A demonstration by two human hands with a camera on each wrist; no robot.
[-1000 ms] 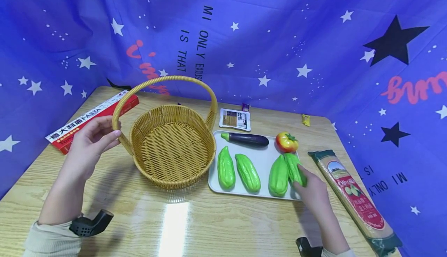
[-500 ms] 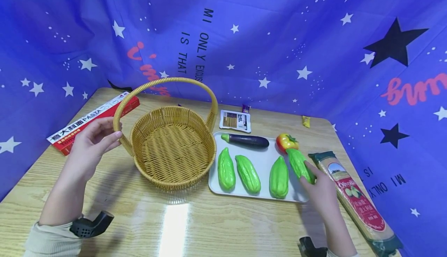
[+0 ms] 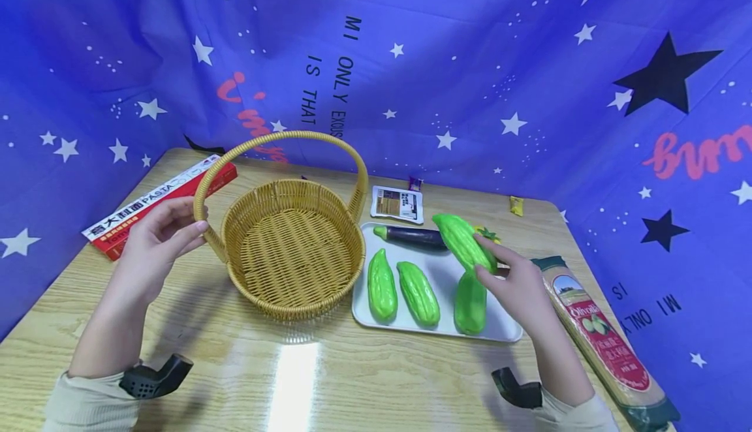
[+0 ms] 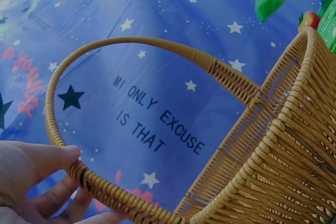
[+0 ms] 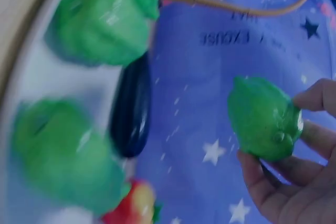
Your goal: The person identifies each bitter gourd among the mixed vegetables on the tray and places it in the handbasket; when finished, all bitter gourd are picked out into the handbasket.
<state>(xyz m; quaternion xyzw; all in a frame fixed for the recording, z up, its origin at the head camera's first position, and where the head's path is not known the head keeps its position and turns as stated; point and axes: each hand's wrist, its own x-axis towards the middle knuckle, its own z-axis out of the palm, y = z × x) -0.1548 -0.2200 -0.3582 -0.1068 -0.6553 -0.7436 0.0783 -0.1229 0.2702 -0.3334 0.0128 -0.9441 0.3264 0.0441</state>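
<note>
The basket [image 3: 294, 259] is woven in ridged, wicker-like strands with a soft sheen; the 4 green vegetables [image 3: 419, 293] and the eggplant [image 3: 411, 237] look like glossy plastic, the tray [image 3: 445, 288] smooth, the table [image 3: 364, 380] wood-grained and shiny, the backdrop [image 3: 411, 92] creased cloth

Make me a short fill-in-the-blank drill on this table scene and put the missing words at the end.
1. The left hand holds the basket by its ____.
2. The right hand grips a vegetable coloured ____.
3. The dark purple vegetable on the white tray is an ____.
4. The capitalised English word on the red-and-white box is ____.

Missing words: handle; green; eggplant; PASTA.
</note>
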